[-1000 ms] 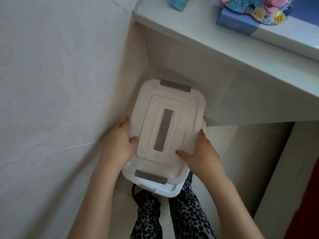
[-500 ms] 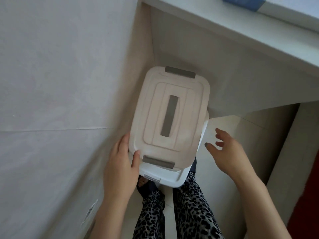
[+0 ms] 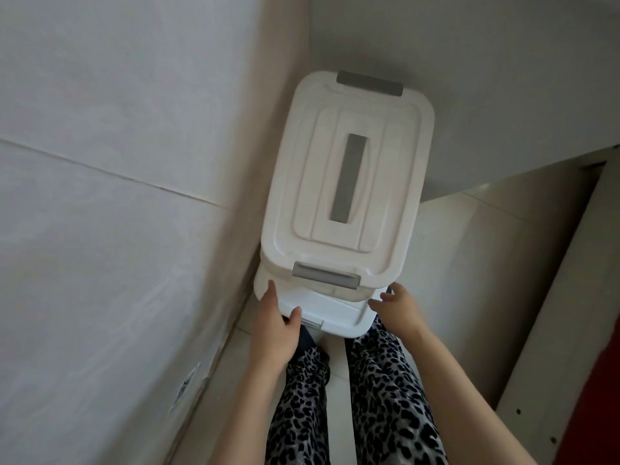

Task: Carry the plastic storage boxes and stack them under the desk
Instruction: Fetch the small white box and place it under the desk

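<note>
Stacked storage boxes: the upper box (image 3: 345,182) sits on the lower box (image 3: 322,310), tucked into the corner by the wall (image 3: 117,196) under the tabletop (image 3: 503,95). My left hand (image 3: 278,327) rests spread on the lower box's near-left corner, apparently steadying it; my right hand (image 3: 399,303) hovers loose-fingered beside its near-right corner, holding nothing.

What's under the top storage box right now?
A second white box: only its near edge shows beneath the top box, with both hands at that edge. The rest is covered.
</note>
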